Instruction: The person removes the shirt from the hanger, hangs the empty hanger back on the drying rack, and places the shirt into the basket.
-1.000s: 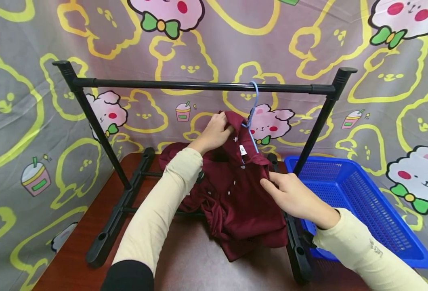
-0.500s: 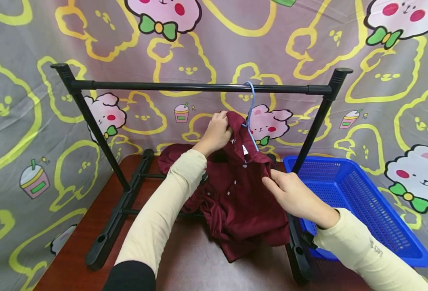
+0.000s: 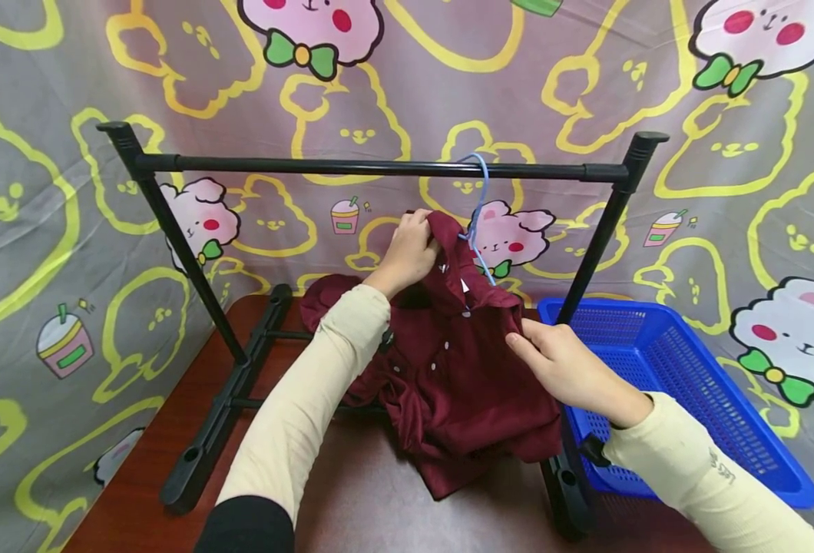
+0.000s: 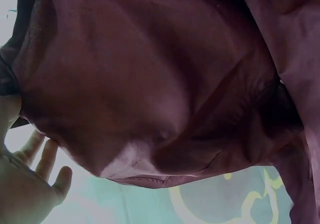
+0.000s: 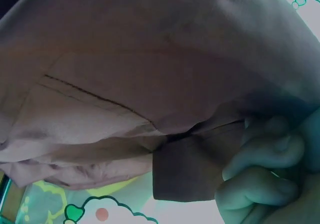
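A dark red buttoned shirt (image 3: 476, 384) hangs partly on a light blue hanger (image 3: 480, 203), whose hook goes over the black rail. Its right shoulder covers one end of the hanger, and the rest of the cloth bunches down over the rack's base. My left hand (image 3: 410, 250) pinches the shirt's collar edge to the left of the hanger. In the left wrist view, several fingers (image 4: 47, 159) extend below the cloth. On the other side, my right hand (image 3: 566, 365) grips the shirt near its right shoulder, with curled fingers (image 5: 260, 189) showing in the right wrist view.
The black garment rack (image 3: 379, 165) stands on a brown table (image 3: 352, 491). To its right sits a blue perforated plastic basket (image 3: 697, 384). A cartoon-patterned curtain (image 3: 34, 192) hangs behind and around them.
My right hand has shifted slightly to the right, pulling the shirt's right side outward with it. The hanger's lower part tilts a little more. My left hand stays nearly in place.
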A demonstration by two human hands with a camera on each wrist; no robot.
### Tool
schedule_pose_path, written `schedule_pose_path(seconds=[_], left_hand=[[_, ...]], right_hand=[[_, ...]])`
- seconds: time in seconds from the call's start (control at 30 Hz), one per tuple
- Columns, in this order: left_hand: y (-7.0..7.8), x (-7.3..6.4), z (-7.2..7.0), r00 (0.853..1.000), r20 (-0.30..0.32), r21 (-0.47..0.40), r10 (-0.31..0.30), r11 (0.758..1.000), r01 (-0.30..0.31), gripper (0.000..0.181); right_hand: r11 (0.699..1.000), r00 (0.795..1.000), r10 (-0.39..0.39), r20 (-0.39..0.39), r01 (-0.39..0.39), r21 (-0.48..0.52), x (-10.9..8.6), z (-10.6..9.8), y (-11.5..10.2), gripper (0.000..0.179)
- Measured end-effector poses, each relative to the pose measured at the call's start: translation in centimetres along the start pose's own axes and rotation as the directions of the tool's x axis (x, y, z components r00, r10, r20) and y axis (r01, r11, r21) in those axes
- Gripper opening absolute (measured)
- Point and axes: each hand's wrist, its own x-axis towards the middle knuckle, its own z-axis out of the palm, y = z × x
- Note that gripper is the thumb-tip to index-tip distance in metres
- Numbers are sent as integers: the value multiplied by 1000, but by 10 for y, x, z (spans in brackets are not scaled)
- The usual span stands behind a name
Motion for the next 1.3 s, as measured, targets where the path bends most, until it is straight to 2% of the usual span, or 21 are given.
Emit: schedule_pose_path(seconds=[0.63, 0.83, 1.0, 1.3], left_hand=[[2, 0, -8, 999, -35, 19, 19, 1000, -18, 26], [3, -2, -13, 996, -70, 7, 53, 999, -52, 24], [1, -7, -14, 994, -80, 15, 71, 997, -70, 24], [-4, -18, -20, 980, -126, 11, 152, 988, -152, 18]], right_hand=[[999, 999, -36, -12, 35, -32, 0, -7, 5, 26], [998, 999, -35, -23, 34, -57, -1, -10, 4, 28], [999, 1000, -21, -3, 21, -46, -4, -11, 4, 27], [994, 997, -80, -13, 79, -70, -8, -12, 8, 25]])
